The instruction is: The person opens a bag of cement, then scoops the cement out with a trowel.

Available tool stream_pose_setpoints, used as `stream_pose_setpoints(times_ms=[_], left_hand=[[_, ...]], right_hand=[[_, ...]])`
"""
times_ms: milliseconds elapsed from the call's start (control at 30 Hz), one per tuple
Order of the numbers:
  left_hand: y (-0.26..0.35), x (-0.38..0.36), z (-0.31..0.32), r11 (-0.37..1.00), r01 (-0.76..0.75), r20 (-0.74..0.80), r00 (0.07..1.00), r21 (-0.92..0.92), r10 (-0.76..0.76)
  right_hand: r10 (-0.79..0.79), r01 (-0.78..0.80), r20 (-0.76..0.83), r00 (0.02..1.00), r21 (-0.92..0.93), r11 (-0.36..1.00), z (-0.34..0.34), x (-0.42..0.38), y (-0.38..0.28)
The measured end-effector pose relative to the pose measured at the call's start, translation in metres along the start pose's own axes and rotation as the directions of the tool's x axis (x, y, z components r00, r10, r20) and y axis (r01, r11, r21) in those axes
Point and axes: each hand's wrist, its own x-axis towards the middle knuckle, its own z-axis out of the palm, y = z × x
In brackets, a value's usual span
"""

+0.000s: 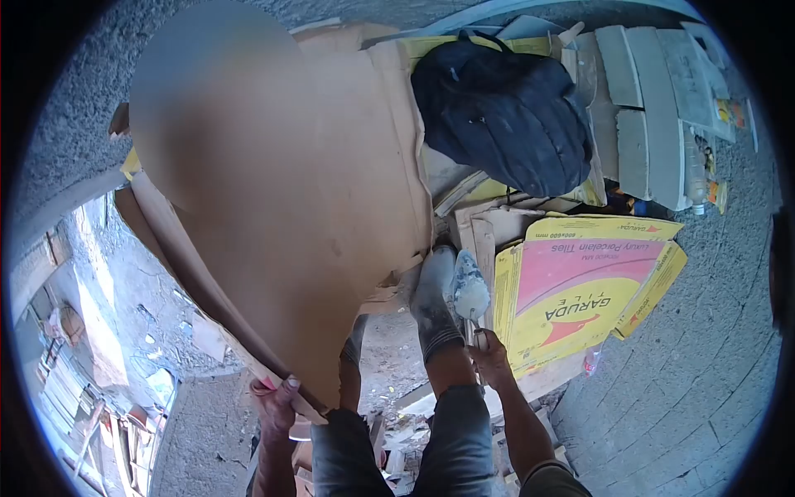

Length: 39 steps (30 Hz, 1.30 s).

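Note:
A large brown cardboard sheet spreads across the left and middle of the head view, with a blurred patch over its upper left. My left hand is closed on its lower edge, thumb on the near side. In my right hand is a pointing trowel, gripped by the handle, its blade smeared with grey mortar and pointing away from me. Just right of the blade stands a yellow and pink tile carton printed "Garuda Tile".
A dark backpack lies on cardboard at the top. Grey tile pieces and a plastic bottle are at the upper right. Rough plastered wall rises on the right. Rubble and scraps litter the floor around my legs.

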Motion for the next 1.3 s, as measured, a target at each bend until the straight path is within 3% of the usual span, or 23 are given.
stream_pose_setpoints(times_ms=[33,67,100,133,167,200,267,333,400,467,533,600,633,700,767,833,900,967,1033,1167,1267,1300], left_hand=[[0.013,-0.022,0.031,0.994,0.013,-0.038,0.999,0.108,-0.009],[0.030,-0.046,0.055,0.974,0.051,0.021,0.998,0.220,-0.057],[0.041,-0.067,0.084,0.989,-0.008,0.081,0.997,0.149,-0.005],[0.058,-0.086,0.116,0.990,-0.053,0.121,0.992,0.127,0.038],[0.049,-0.102,0.137,0.999,-0.035,0.150,0.988,-0.035,0.039],[0.056,-0.117,0.166,0.986,-0.128,0.188,0.971,-0.111,0.147],[0.060,-0.133,0.212,0.971,-0.232,0.270,0.940,0.058,0.209],[0.065,-0.140,0.268,0.959,-0.280,0.326,0.911,0.041,0.251],[0.056,-0.135,0.321,0.877,-0.461,0.364,0.846,0.134,0.389],[0.059,-0.127,0.373,0.825,-0.559,0.399,0.778,0.086,0.486],[0.059,-0.118,0.423,0.772,-0.634,0.424,0.710,0.039,0.562],[0.057,-0.107,0.466,0.586,-0.801,0.434,0.575,0.124,0.694],[0.056,-0.101,0.484,0.583,-0.801,0.441,0.575,0.134,0.689],[0.054,-0.086,0.521,0.317,-0.907,0.550,0.421,0.279,0.721],[0.052,-0.063,0.557,0.294,-0.866,0.646,0.498,0.404,0.578],[0.047,-0.020,0.581,0.043,-0.862,0.762,0.469,0.505,0.446],[0.045,0.039,0.587,0.121,-0.870,0.812,0.490,0.478,0.317],[0.047,0.088,0.572,-0.302,-0.856,0.872,0.288,0.419,0.395],[0.070,0.095,0.554,-0.622,-0.693,0.926,0.200,0.364,0.319],[0.117,0.130,0.563,-0.585,-0.649,0.869,0.295,0.487,0.397],[0.138,0.180,0.582,-0.575,-0.707,0.912,0.314,0.411,0.264],[0.141,0.193,0.587,-0.587,-0.706,0.913,0.373,0.395,0.166]], right_hand=[[0.005,-0.005,-0.034,0.999,0.010,1.000,-0.003,-0.013,0.005],[0.065,-0.065,-0.047,0.997,0.017,0.998,-0.009,-0.027,0.005],[-0.096,0.098,-0.107,0.990,0.018,0.995,-0.016,-0.027,0.049],[0.075,-0.056,-0.166,0.983,0.121,0.991,-0.016,-0.043,0.045],[-0.026,0.061,-0.229,0.973,0.150,0.987,-0.019,-0.046,0.074],[0.032,0.025,-0.254,0.967,0.218,0.976,-0.023,-0.061,0.076],[0.113,-0.060,-0.278,0.954,0.193,0.979,-0.032,-0.084,0.089],[-0.023,0.111,-0.320,0.947,0.258,0.960,-0.037,-0.095,0.126],[-0.095,0.207,-0.324,0.941,0.333,0.920,-0.046,-0.105,0.140],[0.176,-0.073,-0.304,0.936,0.322,0.944,-0.056,-0.117,0.135],[0.201,-0.092,-0.310,0.929,0.334,0.938,-0.061,-0.117,0.145],[0.230,-0.112,-0.294,0.928,0.368,0.923,-0.063,-0.118,0.145],[0.217,-0.089,-0.299,0.929,0.387,0.918,-0.063,-0.115,0.148],[0.206,-0.067,-0.299,0.932,0.416,0.907,-0.066,-0.106,0.144],[0.265,-0.109,-0.283,0.922,0.466,0.878,-0.067,-0.100,0.131],[0.280,-0.122,-0.260,0.924,0.493,0.861,-0.069,-0.095,0.113],[0.278,-0.101,-0.248,0.928,0.551,0.829,-0.075,-0.092,0.091],[0.299,-0.121,-0.231,0.926,0.568,0.814,-0.074,-0.086,0.088],[0.277,-0.113,-0.229,0.933,0.544,0.832,-0.076,-0.083,0.084],[0.299,-0.161,-0.193,0.935,0.520,0.839,-0.081,-0.079,0.085],[0.338,-0.219,-0.162,0.927,0.497,0.839,-0.077,-0.069,0.114],[0.289,-0.169,-0.235,0.928,0.428,0.888,-0.071,-0.063,0.129]])
